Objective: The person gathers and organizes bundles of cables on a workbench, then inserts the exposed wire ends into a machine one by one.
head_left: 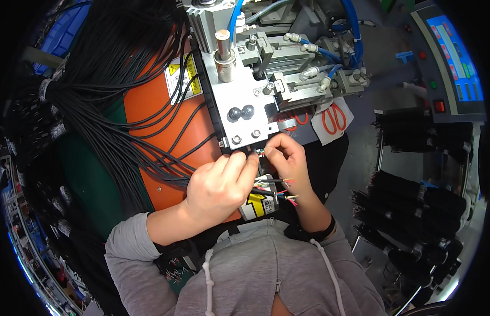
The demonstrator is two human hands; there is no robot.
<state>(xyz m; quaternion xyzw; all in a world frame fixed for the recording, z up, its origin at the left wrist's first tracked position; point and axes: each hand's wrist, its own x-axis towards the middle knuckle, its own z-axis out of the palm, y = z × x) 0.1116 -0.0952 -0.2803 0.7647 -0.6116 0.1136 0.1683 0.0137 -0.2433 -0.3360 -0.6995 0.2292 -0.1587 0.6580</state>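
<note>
My left hand and my right hand meet just under the white metal head of a small press machine. Both pinch the stripped end of a thin black cable right at the machine's lower edge. Loose coloured wire ends stick out below my right hand. More black cables trail left from under my left hand across the orange panel.
A big bundle of black cables hangs at upper left. Blue air hoses run over the machine's top. Orange-handled scissors lie to the right. A control panel sits far right, tied cable bundles below it.
</note>
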